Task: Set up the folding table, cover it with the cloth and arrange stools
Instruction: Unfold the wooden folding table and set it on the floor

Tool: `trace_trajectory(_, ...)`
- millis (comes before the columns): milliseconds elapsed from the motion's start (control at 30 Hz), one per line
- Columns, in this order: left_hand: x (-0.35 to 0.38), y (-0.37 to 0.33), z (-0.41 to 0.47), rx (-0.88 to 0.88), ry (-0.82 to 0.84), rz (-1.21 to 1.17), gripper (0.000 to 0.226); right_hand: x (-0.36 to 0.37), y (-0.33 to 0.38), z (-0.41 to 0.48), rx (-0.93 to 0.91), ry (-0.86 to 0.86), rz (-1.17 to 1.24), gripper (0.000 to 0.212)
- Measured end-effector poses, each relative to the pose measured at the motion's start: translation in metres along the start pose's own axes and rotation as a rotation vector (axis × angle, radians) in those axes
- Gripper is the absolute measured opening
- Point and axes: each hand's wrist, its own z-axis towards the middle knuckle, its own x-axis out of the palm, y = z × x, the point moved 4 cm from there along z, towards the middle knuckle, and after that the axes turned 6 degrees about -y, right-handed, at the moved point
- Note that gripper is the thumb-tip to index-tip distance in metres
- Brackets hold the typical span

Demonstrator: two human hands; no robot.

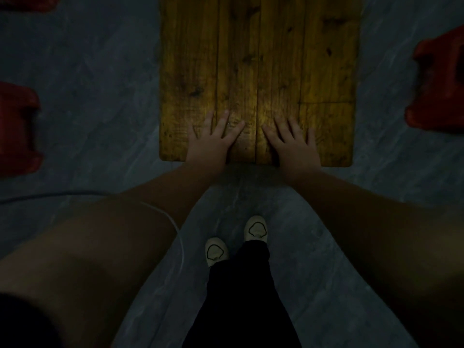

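A yellowish wooden folding table stands before me, its plank top bare and running from the middle of the view to the top edge. My left hand lies flat on the top near the near edge, fingers spread. Beside it my right hand rests flat the same way. Neither hand holds anything. A red stool stands on the floor to the left of the table, and another red stool to the right. No cloth is in view.
A third red stool shows at the top left corner. The floor is grey and marbled. A thin white cable crosses the floor at left. My feet in pale shoes stand just short of the table's near edge.
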Motion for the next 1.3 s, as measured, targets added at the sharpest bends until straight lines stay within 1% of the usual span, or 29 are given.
trace_trajectory(267, 0.009, -0.007, -0.012, 0.016, 0.007, 0.001, 0.104, 0.008, -0.002, -0.011, -0.004, 0.000, 0.006, 0.102)
trace_trajectory(367, 0.007, -0.008, -0.013, 0.023, 0.010, 0.009, 0.102, 0.006, -0.001, -0.010, -0.002, 0.043, 0.036, 0.105)
trace_trajectory(433, 0.006, -0.012, -0.012, 0.017, 0.048, 0.013, 0.110, 0.001, 0.000, -0.009, -0.011, 0.053, 0.078, 0.103)
trace_trajectory(500, 0.005, -0.015, -0.011, 0.019, 0.097, 0.004, 0.115, -0.009, -0.002, -0.008, -0.003, -0.011, 0.127, 0.096)
trace_trajectory(533, 0.004, -0.017, -0.010, 0.022, 0.107, -0.025, 0.112, -0.014, -0.006, -0.007, 0.017, -0.065, 0.150, 0.091)
trace_trajectory(567, 0.001, -0.017, -0.010, 0.021, 0.092, -0.075, 0.103, -0.019, -0.010, -0.005, 0.046, -0.122, 0.169, 0.086)
trace_trajectory(633, -0.007, -0.014, -0.007, -0.009, -0.006, -0.187, 0.082, -0.027, -0.021, 0.000, 0.117, -0.207, 0.187, 0.080)
trace_trajectory(667, -0.011, -0.009, -0.004, -0.037, -0.058, -0.217, 0.075, -0.029, -0.026, 0.004, 0.147, -0.219, 0.189, 0.079)
trace_trajectory(700, -0.015, -0.004, 0.000, -0.068, -0.095, -0.227, 0.072, -0.031, -0.030, 0.009, 0.174, -0.210, 0.191, 0.080)
trace_trajectory(767, -0.022, 0.008, 0.013, -0.130, -0.118, -0.216, 0.075, -0.031, -0.040, 0.019, 0.222, -0.158, 0.198, 0.086)
trace_trajectory(833, -0.027, 0.018, 0.026, -0.171, -0.059, -0.203, 0.082, -0.030, -0.046, 0.026, 0.256, -0.103, 0.208, 0.092)
trace_trajectory(900, -0.027, 0.023, 0.034, -0.173, 0.012, -0.194, 0.086, -0.025, -0.048, 0.031, 0.248, -0.041, 0.205, 0.095)
trace_trajectory(967, -0.024, 0.023, 0.037, -0.170, 0.044, -0.182, 0.086, -0.019, -0.048, 0.034, 0.232, -0.004, 0.204, 0.094)
trace_trajectory(1300, -0.025, 0.022, 0.040, -0.183, 0.055, -0.188, 0.086, -0.026, -0.048, 0.038, 0.246, 0.086, 0.197, 0.097)
